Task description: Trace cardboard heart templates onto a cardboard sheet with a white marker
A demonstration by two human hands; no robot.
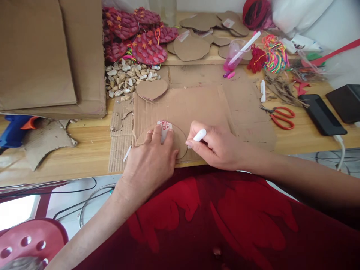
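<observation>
My left hand [153, 157] lies flat with its fingers stretched over a cardboard heart cutout [180, 144], pressing it onto a larger cardboard sheet [197, 103]. Between those fingers shows a white sticker with red print [165, 126]. My right hand [216, 144] is closed round a white marker [200, 135], its lower end at the right edge of the cutout; the tip itself is hidden by the fingers. Just beyond the left hand, another cardboard heart [152, 89] rests on the sheet's far left corner.
Peanut shells [126, 78] are heaped at the back left, below decorated pink hearts [149, 48]. More cutouts [191, 47] are stacked behind. At right lie orange-handled scissors [282, 117], a white cap-like piece [263, 91] and a phone [322, 114]. A blue glue gun [12, 131] is far left.
</observation>
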